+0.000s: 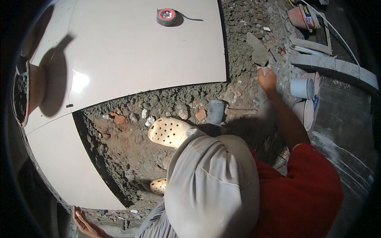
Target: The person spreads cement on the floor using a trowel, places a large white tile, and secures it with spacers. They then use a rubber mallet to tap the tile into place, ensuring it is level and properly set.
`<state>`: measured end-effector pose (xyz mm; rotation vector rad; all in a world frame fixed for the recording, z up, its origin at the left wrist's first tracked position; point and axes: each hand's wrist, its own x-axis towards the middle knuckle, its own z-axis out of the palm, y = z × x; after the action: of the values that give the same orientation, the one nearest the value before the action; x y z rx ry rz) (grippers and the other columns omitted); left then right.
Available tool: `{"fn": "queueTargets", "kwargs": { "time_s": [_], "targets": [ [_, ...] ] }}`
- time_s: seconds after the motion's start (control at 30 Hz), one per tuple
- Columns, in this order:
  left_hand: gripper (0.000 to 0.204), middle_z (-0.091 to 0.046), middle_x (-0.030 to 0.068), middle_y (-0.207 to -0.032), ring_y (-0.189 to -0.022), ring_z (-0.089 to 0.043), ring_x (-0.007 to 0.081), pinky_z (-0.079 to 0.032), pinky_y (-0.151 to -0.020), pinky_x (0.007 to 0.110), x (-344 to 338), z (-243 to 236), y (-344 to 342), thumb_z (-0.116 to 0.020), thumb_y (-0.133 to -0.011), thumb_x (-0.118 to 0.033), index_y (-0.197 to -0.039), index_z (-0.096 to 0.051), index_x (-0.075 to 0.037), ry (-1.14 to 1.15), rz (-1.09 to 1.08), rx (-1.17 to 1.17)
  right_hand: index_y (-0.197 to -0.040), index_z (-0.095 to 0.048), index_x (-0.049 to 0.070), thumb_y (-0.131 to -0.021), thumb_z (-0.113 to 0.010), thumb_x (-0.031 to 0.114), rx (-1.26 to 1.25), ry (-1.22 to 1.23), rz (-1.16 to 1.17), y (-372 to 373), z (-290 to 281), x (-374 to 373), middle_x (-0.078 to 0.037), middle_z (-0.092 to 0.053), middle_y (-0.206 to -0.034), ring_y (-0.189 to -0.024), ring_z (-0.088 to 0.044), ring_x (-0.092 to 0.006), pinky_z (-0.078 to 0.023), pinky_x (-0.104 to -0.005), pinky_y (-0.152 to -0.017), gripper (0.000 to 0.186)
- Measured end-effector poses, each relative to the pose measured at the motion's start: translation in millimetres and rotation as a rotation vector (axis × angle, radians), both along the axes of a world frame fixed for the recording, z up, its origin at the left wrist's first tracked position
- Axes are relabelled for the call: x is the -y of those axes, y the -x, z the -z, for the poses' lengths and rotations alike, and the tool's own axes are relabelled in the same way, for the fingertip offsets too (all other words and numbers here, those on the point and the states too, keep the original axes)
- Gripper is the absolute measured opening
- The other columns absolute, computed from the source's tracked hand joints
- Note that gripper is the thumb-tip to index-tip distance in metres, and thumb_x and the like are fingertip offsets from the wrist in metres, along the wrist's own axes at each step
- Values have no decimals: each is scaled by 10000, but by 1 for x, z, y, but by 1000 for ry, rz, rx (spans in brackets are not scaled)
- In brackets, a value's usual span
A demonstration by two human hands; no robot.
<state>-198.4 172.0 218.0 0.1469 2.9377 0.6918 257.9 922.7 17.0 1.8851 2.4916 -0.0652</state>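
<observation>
My right hand (267,79) is closed on the handle of a pointed trowel (258,49), whose blade lies over the rough grey mortar bed (240,29) beside the large cream tile (147,55). My left hand (85,222) rests with fingers outstretched at the outer edge of the lower-left tile (75,166). A rubber mallet (215,112) with a wooden handle lies on the rubble below the upper tile. My cream perforated clogs (166,131) stand in the exposed dirt and stones between the tiles, partly hidden by my grey-clad leg.
A bucket of mortar (35,89) stands at the left on the tiles. A tape roll (166,18) lies on the upper tile. At right are an orange bucket (295,18), a blue container (301,88), pale buckets (305,115), a curved pale ledge (329,67) and hoses.
</observation>
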Motion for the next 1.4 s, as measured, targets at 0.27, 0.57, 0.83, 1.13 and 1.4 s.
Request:
{"fn": "queueTargets", "kwargs": {
  "time_s": [0.27, 0.57, 0.83, 1.13, 1.4],
  "targets": [
    [467, -635, 149, -1397, -1314, -579, 274, -447, -1174, 475, 13, 9, 19, -435, -1140, -361, -1410, -609, -22, 59, -17, 87, -1057, -702, -40, -1042, -570, 396, -53, 235, -9, 5, -13, 45, -259, -724, -931, -865, -708, -444, -531, -522, -787, 456],
    [437, -639, 149, -1403, -1345, -569, 292, -457, -1177, 506, 36, 14, 14, -422, -1146, -325, -1391, -626, -26, 8, 14, 69, -1014, -673, 3, -1060, -567, 387, -437, 618, 391, 41, -25, 90, -63, -652, -819, -607, -601, -144, -483, -325, -544, 401],
    [460, -627, 185, -1408, -1337, -583, 329, -468, -1154, 507, 20, 25, 17, -447, -1135, -344, -1392, -619, -4, -110, 24, 115, -967, -646, 52, -1061, -588, 391, -572, 751, 412, 49, -20, 85, -4, -594, -772, -554, -542, -107, -446, -289, -476, 356],
    [476, -623, 176, -1395, -1312, -593, 311, -465, -1123, 474, -19, 38, 24, -492, -1116, -373, -1392, -612, -4, -123, -35, 162, -949, -628, 63, -1061, -585, 368, -730, 803, 393, 65, -9, 100, -5, -581, -735, -506, -530, -117, -451, -302, -437, 328],
    [472, -683, 157, -1326, -1244, -642, 302, -497, -1062, 445, -41, 29, 32, -522, -1096, -409, -1377, -646, -49, 14, -49, 177, -973, -638, 61, -1051, -609, 353, -791, 1047, 572, 62, -20, 77, -23, -614, -749, -529, -553, -122, -461, -295, -443, 304]
  ]
}}
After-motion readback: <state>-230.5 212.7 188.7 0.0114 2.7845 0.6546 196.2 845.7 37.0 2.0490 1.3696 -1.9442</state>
